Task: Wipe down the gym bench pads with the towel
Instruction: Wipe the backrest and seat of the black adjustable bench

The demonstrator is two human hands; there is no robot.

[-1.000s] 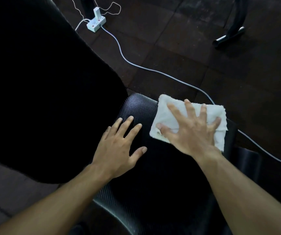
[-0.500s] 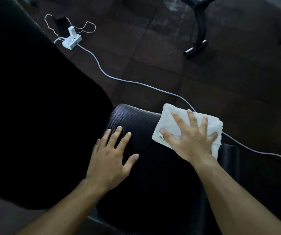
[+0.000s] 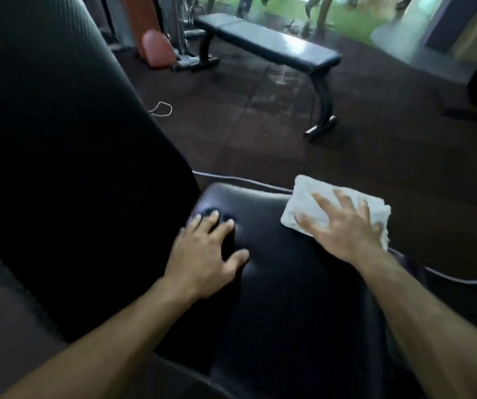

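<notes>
A black textured seat pad [image 3: 263,214] lies below me, with a large black back pad [image 3: 64,156] rising at the left. A folded white towel [image 3: 312,194] lies at the seat pad's far right corner. My right hand [image 3: 343,228] presses flat on the towel with spread fingers. My left hand [image 3: 205,254] rests on the seat pad's left side, fingers spread and slightly bent, pressing dents into the padding.
A flat black bench [image 3: 271,44] stands across the dark rubber floor [image 3: 260,131]. A grey cable [image 3: 237,178] runs on the floor just past the seat pad. A red pad and machine parts [image 3: 159,50] stand at the back left.
The view has tilted upward, bringing the far bench and room into sight. My right hand has slid the towel toward the seat pad's far right edge. My left hand stays on the pad.
</notes>
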